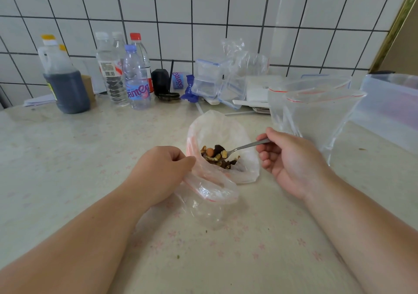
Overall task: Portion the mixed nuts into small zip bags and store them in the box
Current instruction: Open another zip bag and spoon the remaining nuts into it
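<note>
Along the tiled wall at the back stands a jug of dark liquid, a cluster of water bottles, a small black pot and a pile of clear clip-lid containers. To the right, two empty zip bags stand open with red seal lines, just in front of a big clear plastic box; they sit close beside the right hand.

On the flowered tablecloth, in the middle, lies a large bag of mixed nuts, its mouth gaping wide. The nuts are a small brown and dark heap low in the bag. The right hand pinches the handle of a metal spoon between thumb and fingers; its bowl is heaped with nuts and sits inside the bag's mouth. The left hand has its fingers curled round the rim of a small zip bag, held open just below the big bag, touching it.
</note>
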Demonstrator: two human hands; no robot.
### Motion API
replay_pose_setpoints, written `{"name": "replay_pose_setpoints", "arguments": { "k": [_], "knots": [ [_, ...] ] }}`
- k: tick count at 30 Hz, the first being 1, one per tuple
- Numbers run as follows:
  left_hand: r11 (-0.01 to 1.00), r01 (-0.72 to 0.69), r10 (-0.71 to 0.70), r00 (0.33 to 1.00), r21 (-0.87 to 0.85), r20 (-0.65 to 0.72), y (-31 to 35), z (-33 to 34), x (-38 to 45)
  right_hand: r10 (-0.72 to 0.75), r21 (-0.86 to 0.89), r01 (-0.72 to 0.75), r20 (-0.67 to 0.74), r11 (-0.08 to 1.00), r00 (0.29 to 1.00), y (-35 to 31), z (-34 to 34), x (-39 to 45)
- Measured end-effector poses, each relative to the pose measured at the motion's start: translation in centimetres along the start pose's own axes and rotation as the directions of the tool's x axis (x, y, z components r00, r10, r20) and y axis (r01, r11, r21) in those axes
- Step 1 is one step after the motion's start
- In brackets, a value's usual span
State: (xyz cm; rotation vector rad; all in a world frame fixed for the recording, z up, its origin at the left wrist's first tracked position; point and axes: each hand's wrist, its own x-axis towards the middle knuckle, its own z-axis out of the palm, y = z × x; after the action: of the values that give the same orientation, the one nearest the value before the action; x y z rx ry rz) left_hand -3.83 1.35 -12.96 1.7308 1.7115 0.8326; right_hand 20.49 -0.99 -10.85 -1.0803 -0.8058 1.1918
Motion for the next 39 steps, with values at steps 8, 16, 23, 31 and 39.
{"name": "replay_pose_setpoints", "arguments": {
  "k": [8, 16, 23, 31, 39],
  "knots": [
    [0.999, 0.021, -0.021, 1.000, -0.035, 0.019, 0.2, -0.2, -0.1, -0.250, -0.338, 0.362, 0.331, 0.869, 0.910, 0.5, 0.8, -2.3],
    [0.999, 0.001, -0.001, 1.000, -0.055, 0.005, 0.1, 0.0, -0.3, -0.298, -0.366, 0.550, 0.554, 0.751, 0.777, 0.1, 0.3, -3.2],
    [0.997, 0.023, -0.021, 0.999, -0.072, 0.024, 0.2, -0.1, -0.4, -0.408, -0.258, 0.434, 0.149, 0.863, 0.901, -0.6, -0.5, -1.9],
    [1.000, 0.018, -0.019, 0.998, 0.011, 0.053, 0.4, -0.2, -0.5, -0.381, -0.527, 0.292, -0.066, 0.798, 0.922, 0.6, -1.0, -0.3],
    [1.000, 0.025, -0.024, 0.998, -0.013, 0.050, 0.4, -0.2, -0.4, -0.264, -0.444, 0.231, -0.015, 0.866, 0.964, 1.4, -0.9, 0.5]
  ]
}}
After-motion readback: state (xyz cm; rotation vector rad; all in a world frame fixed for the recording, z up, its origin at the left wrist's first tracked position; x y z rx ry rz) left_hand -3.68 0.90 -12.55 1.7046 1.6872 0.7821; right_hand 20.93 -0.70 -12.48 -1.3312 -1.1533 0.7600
